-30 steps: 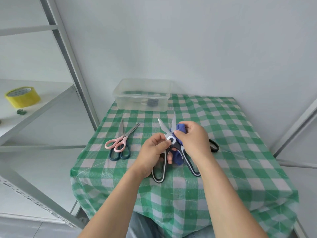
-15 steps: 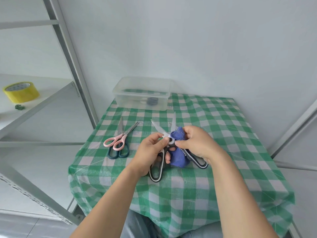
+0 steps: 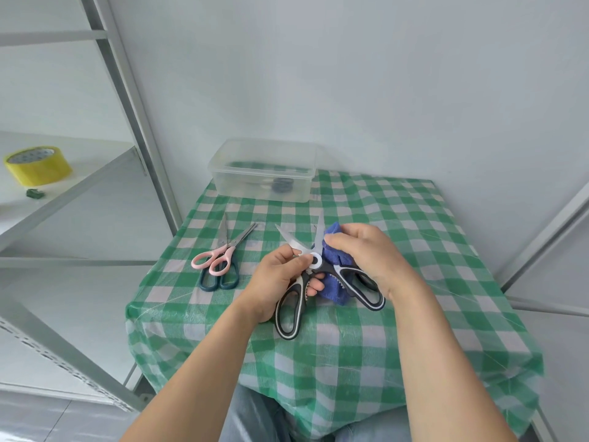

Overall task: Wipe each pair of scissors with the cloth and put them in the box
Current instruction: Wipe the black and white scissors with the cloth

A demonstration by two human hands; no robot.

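Above the middle of the table, my left hand [image 3: 280, 279] grips large black-and-white kitchen scissors [image 3: 291, 311] near their pivot, the blades spread apart and pointing away. My right hand [image 3: 366, 256] holds a crumpled blue cloth [image 3: 334, 260] pressed against the right blade. Pink-handled scissors [image 3: 216, 258] lie crossed over dark blue-handled scissors [image 3: 220, 279] on the cloth-covered table to the left. A clear plastic box [image 3: 264, 170] stands at the back of the table with something dark inside.
The table wears a green-and-white checked cover [image 3: 398, 218]. A grey metal shelf frame [image 3: 134, 122] stands to the left, with a yellow tape roll [image 3: 36, 165] on its shelf. A white wall is close behind the box.
My right hand with the cloth has slid back up along the right blade toward its tip. The scissors' blades stay spread in my left hand.
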